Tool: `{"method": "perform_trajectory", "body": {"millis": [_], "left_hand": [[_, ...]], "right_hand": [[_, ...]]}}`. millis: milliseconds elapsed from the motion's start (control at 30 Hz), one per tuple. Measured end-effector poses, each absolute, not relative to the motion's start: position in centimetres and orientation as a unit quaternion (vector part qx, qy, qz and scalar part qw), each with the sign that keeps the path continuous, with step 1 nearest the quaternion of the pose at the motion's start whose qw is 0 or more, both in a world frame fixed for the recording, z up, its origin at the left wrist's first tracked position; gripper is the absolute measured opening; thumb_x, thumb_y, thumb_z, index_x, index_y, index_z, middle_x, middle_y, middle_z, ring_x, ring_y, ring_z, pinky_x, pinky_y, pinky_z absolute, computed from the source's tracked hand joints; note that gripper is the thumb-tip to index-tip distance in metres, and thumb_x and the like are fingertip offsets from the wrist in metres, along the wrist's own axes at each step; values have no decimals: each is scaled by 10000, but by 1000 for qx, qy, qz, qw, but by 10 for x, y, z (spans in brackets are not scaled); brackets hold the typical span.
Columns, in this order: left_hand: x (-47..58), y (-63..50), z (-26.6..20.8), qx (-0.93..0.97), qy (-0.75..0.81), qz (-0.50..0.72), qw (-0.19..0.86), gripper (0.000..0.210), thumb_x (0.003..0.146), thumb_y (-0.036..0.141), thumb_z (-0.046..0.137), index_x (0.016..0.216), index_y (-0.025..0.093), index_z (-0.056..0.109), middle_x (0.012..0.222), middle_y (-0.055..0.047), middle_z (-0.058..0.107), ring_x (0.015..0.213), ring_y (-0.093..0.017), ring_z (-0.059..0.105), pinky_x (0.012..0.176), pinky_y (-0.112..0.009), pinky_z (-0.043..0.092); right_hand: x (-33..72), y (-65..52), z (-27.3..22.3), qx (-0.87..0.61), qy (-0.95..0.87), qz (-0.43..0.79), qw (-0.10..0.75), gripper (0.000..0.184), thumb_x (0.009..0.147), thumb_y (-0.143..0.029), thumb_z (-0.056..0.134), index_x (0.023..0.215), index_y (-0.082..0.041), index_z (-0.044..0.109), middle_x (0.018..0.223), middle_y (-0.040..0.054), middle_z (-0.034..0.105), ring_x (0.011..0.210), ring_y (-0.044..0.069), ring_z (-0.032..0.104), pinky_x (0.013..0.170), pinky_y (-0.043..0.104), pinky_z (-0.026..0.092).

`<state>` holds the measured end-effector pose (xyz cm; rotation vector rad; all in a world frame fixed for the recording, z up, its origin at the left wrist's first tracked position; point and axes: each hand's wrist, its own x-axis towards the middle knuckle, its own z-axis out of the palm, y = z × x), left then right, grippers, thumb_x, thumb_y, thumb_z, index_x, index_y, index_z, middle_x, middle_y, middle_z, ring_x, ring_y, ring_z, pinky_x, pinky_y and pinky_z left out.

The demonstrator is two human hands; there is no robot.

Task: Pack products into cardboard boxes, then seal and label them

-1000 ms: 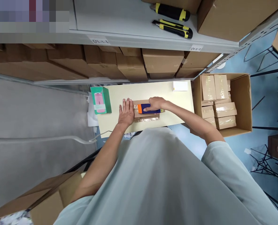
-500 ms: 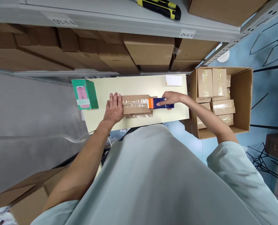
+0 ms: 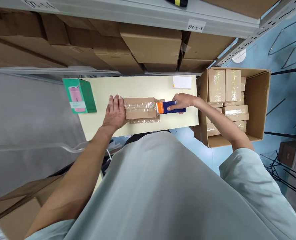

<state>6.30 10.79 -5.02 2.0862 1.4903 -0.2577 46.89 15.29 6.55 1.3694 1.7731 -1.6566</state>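
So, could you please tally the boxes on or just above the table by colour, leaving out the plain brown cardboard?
Green box with a pink picture: 1
Blue-and-orange box, held in the right hand: 1
White box: 1
Total: 3

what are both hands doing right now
Left hand: open, fingers extended, against the left end of the taped cardboard box.
Right hand: closed, holding the blue-and-orange box.
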Motion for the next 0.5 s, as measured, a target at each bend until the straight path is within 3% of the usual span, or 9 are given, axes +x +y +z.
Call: {"method": "perform_trajectory", "body": {"millis": [300, 500], "left_hand": [[72, 105, -50, 797, 535, -71, 273, 1213, 942, 576, 664, 1761, -88, 63, 1844, -385, 80, 1746, -527, -18, 1388, -721, 82], [42, 97, -41, 808, 521, -68, 268, 1151, 936, 494, 664, 1754, -98, 112, 1837, -385, 130, 1749, -516, 16, 1394, -707, 112]], "right_hand": [[484, 137, 62, 507, 579, -620, 153, 637, 846, -784, 870, 909, -157, 778, 724, 66, 822, 652, 205, 765, 688, 291, 562], [454, 128, 59, 526, 616, -565, 160, 582, 958, -730, 784, 889, -152, 784, 751, 75, 835, 676, 195, 774, 681, 270, 531]]}}
